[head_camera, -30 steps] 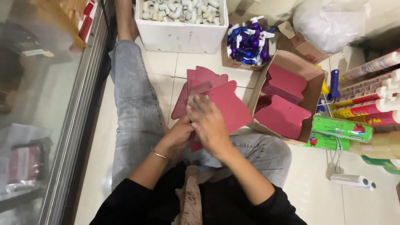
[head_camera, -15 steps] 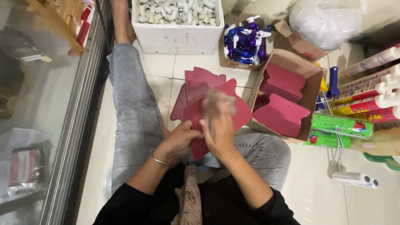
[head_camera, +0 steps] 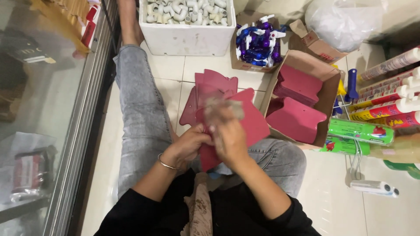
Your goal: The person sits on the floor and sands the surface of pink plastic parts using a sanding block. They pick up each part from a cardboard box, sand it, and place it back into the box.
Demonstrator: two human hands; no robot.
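Red card [head_camera: 256, 124] over lap, pinched at lower edge by left hand [head_camera: 190, 144]. Right hand [head_camera: 227, 131] closed on blurred cloth [head_camera: 223, 109], rubbing card face. Best: steady card, even strokes.

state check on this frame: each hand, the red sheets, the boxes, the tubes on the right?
left hand: gripping lower edge of red sheet
right hand: on the sheet's face, fingers blurred
sheet pile: loose, flat on floor
cardboard box: open, red sheets inside
white bin: open, full of white pipe fittings
tubes: lying on their sides
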